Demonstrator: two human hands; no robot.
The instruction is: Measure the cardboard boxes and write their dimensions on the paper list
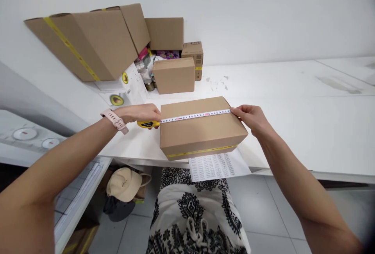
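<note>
A closed cardboard box [202, 133] with yellow tape along its front lies near the front edge of the white table [293, 129]. A white measuring tape [195, 116] is stretched across the box's top from left to right. My left hand [140, 113] is closed on the yellow tape case [148, 124] at the box's left edge; a pink watch sits on that wrist. My right hand [250, 117] pinches the tape's free end against the box's right edge.
Several cardboard boxes [174, 75] and a large leaning flattened carton [88, 43] stand at the back left against the wall, with small jars and packets among them. A printed sheet [216, 166] sticks out under the box. A beige cap [124, 183] lies below the table.
</note>
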